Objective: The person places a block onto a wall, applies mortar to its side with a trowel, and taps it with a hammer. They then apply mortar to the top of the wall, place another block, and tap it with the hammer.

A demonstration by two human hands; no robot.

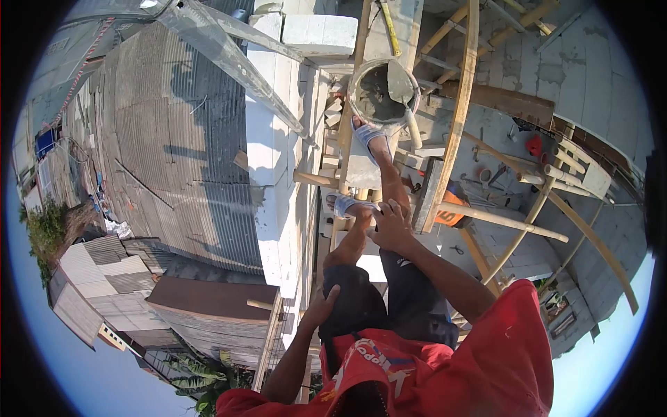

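Note:
My left hand [320, 306] rests against the side of my left thigh, its fingers lying flat with nothing seen in them. My right hand [393, 228] is near my knees and lower legs, its fingers apart and holding nothing visible. Beyond my sandalled feet, a round bucket [355, 104] holds grey wet mortar [373, 94]. A trowel [400, 82] lies across the bucket, its blade over the mortar and its handle hanging past the near rim. A yellow-handled tool [391, 31] lies on the plank beyond the bucket.
A white block wall [274, 236] runs along the left, with a loose block [319, 33] on top. Corrugated roofs [153, 125] lie lower beyond it. Wooden poles [455, 139] and bamboo scaffolding [514, 219] stand at the right, above a floor strewn with tools.

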